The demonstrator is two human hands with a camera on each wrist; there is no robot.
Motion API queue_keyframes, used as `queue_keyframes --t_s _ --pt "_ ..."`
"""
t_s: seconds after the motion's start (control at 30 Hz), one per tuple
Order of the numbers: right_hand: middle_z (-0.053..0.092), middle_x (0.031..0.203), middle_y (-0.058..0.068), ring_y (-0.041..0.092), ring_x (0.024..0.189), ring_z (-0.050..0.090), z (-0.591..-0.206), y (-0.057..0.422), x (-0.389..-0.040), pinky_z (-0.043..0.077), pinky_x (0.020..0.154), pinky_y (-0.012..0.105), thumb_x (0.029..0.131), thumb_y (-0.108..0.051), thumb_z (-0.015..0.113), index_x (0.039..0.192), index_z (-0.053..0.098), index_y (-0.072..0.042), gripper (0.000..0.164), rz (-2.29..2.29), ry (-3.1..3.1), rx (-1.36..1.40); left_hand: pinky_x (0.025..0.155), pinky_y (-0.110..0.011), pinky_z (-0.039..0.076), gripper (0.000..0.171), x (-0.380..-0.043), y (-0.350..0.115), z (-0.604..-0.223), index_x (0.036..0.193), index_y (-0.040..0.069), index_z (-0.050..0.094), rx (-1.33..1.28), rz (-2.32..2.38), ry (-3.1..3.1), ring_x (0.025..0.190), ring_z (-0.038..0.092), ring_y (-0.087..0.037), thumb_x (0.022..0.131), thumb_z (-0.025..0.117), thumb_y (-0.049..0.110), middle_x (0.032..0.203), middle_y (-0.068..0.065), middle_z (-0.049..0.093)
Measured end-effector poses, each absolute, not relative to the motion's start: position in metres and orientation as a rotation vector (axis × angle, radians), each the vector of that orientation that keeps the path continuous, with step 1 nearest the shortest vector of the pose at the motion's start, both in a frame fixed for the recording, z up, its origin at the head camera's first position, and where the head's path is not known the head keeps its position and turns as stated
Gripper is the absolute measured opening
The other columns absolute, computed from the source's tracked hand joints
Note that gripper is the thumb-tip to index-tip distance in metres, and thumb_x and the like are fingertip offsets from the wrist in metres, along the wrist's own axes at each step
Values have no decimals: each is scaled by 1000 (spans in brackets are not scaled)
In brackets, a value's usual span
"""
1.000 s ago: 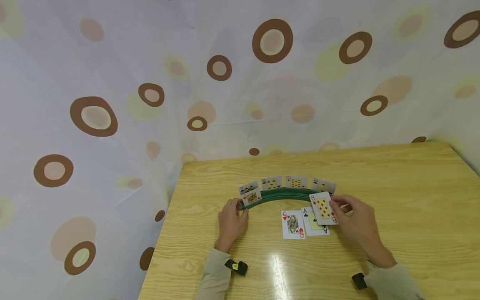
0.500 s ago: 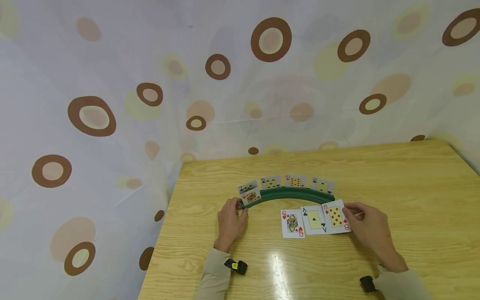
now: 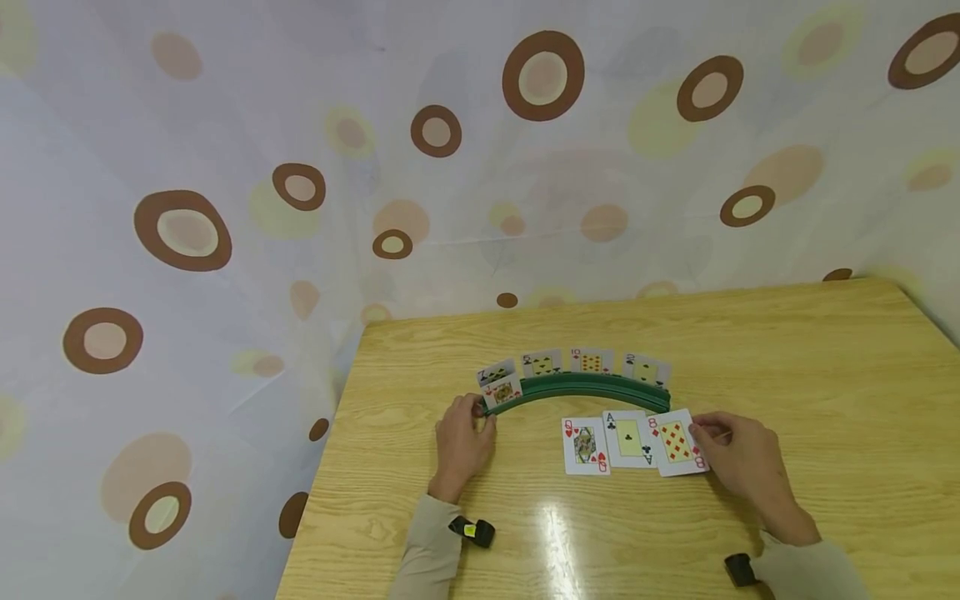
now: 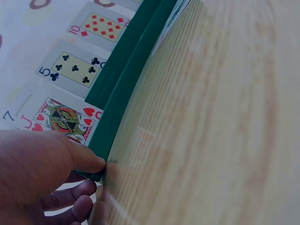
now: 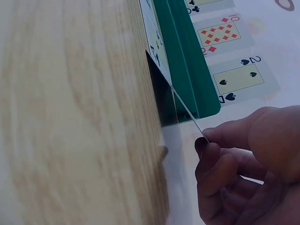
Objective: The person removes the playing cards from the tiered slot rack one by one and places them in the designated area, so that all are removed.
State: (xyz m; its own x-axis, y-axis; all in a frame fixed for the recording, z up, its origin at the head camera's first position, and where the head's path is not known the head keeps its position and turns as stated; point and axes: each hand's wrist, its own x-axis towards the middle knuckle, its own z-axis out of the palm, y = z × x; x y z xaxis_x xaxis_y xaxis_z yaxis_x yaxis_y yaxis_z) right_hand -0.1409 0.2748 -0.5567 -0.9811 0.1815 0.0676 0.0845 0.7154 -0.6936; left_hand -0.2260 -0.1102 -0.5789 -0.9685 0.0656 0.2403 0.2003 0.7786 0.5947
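In the head view, with twelve o'clock lying away from the person, a curved green card rack (image 3: 577, 385) is resting on the wooden table (image 3: 420, 367); at its nine o'clock end the jack of hearts (image 3: 502, 392) is leaning in front of a black seven (image 3: 491, 369); the five of clubs (image 3: 542, 363), ten of diamonds (image 3: 591, 362) and two of spades (image 3: 647, 371) are standing in turn towards its three o'clock end; on the rack's six o'clock side the queen of hearts (image 3: 585, 447) is lying face up; the ace of clubs (image 3: 626, 438) is lying at her three o'clock; the eight of diamonds (image 3: 673, 443) is showing its face at the ace's three o'clock, their edges meeting or slightly overlapping; the right hand (image 3: 750, 462) is pinching the eight by its three o'clock edge; the left hand (image 3: 463, 442) is gripping the rack's nine o'clock end; a spotted cloth (image 3: 480, 183) is hanging behind.

In the left wrist view, the left hand is sitting at eight o'clock, its fingertips closing on the rack's corner; the jack is showing at nine o'clock, the five at ten and the ten at eleven.

In the right wrist view, the right hand is sitting at four o'clock, its thumb and finger closing to the eight's thickness; the card is appearing almost edge-on, sloping, its held edge lifting clear of the table.
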Motion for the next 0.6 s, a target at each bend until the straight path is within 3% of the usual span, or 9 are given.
queue_keyframes --t_s 0.6 --pt "79 94 17 13 74 66 -561 278 -139 46 60 24 105 -18 68 122 76 9 34 1140 -2828 -274 82 -40 38 27 -225 -110 -576 124 5 72 -192 -984 -2785 83 57 -20 101 75 18 99 -6 69"
